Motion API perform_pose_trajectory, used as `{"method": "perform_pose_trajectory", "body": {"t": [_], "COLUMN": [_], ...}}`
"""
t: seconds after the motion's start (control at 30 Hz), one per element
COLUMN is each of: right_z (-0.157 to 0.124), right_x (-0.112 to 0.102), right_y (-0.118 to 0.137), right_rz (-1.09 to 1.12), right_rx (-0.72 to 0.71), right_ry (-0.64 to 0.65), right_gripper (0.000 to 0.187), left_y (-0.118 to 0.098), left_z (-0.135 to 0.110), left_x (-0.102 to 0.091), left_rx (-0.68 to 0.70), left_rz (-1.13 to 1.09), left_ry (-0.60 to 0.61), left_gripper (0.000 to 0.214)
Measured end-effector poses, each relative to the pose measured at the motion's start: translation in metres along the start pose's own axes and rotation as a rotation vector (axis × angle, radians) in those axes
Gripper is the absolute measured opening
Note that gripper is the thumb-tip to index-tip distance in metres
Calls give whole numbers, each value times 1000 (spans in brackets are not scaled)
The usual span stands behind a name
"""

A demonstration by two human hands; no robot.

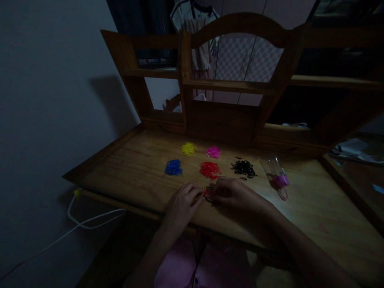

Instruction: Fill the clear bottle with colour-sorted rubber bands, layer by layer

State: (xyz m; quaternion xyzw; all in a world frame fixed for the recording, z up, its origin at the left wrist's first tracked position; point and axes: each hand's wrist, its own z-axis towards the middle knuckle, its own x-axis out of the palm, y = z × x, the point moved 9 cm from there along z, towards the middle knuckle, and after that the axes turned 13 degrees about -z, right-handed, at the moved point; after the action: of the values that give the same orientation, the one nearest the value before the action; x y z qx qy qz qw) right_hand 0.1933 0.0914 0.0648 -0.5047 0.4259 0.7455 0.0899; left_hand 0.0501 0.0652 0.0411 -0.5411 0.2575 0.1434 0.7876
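My left hand rests low over the desk, its fingers closed together at the left end of a small mixed clump of rubber bands in red, yellow and black. On the clump's right side, my right hand is closed with bent fingers at a dark band. How the bands run between the fingertips is too small and dim to make out. Just beyond my hands lie piles of loose rubber bands: a red pile, a black pile, a blue pile, a yellow pile and a pink pile.
A clear bottle with a purple cap and loop lies right of the black pile. The wooden desk has a shelf unit along its back. A white cable hangs off the left edge. The room is dim.
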Motion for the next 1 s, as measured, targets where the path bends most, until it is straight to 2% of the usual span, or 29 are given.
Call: {"method": "perform_pose_trajectory", "body": {"t": [0.17,0.4,0.6,0.77,1.0], "right_z": [1,0,0,1,0], "right_x": [5,-2,-5,-7,-9], "right_y": [-2,0,-2,-1,-3], "right_rz": [-104,-95,-68,-61,-69], "right_rx": [-14,1,18,8,51], "right_ry": [12,-28,-61,-84,-85], "right_gripper": [9,5,6,7,6], "left_y": [4,-2,-14,-15,-7], "left_z": [-1,0,4,10,6], "left_x": [-10,-15,-2,9,3], "left_rx": [6,20,33,-6,-60], "left_rz": [-35,-80,-200,-270,-308], "left_ry": [-123,-156,-134,-128,-184], "left_gripper": [35,28,22,11,12]}}
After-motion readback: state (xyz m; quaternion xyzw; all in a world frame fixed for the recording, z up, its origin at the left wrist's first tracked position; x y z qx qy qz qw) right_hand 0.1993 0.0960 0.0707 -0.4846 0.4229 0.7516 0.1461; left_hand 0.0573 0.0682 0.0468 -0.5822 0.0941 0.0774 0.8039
